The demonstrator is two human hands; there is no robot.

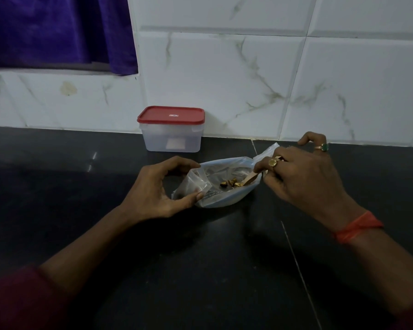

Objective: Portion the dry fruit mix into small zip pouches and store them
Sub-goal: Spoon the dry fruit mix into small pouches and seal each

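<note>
1. Centrally, toward the back edge of the dark countertop (200, 270), a clear plastic bag (227, 167) lies on its side with its mouth gaping open.
2. Inside it sit a few brown dry fruit pieces (229, 182), near the middle of the bag.
3. At the bag's left end, the left hand (157, 186) holds a small zip pouch (197, 183), with the thumb below and the curled fingers above it.
4. At the bag's right end, the right hand (303, 177) pinches a wooden spoon (249, 179) between thumb and fingertips. The spoon's tip reaches into the bag, just beside the fruit. The little finger is lifted away from the others.
5. Two rings (272, 162) show on that hand, and an orange thread (358, 226) circles its wrist.
6. Behind the bag, at the countertop's back edge and against the tiled wall (224, 79), stands a translucent container (172, 139) with its red lid (171, 114) on.
7. A purple curtain (57, 32) hangs at the upper left.
</note>
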